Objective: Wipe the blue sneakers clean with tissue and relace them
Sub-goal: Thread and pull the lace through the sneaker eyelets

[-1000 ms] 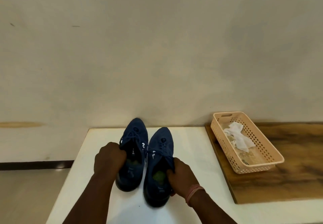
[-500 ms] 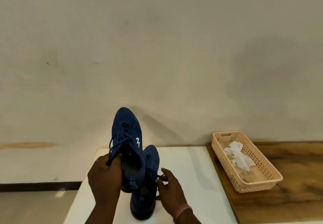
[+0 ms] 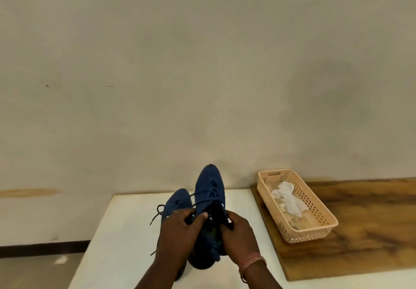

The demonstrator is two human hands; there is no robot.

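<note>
Two dark blue sneakers are on the white table (image 3: 121,232). One sneaker (image 3: 209,187) is tilted up with its toe pointing at the wall and its heel near the table. My left hand (image 3: 180,230) grips the left side of its opening, thumb on the upper. My right hand (image 3: 240,232) grips the right side of the opening. The second sneaker (image 3: 177,201) lies on the table to the left, partly hidden behind my left hand, with loose laces (image 3: 157,212) trailing off its left side. Crumpled white tissue (image 3: 288,198) lies in the basket.
A peach plastic basket (image 3: 324,228) stands on a wooden board (image 3: 371,221) to the right of the sneakers. A plain wall rises right behind the table. The table's left edge drops to the floor (image 3: 33,266).
The raised sneaker has shifted right and lower, in front of me. My right hand has left the other sneaker and taken hold of the raised one, so both hands now hold it.
</note>
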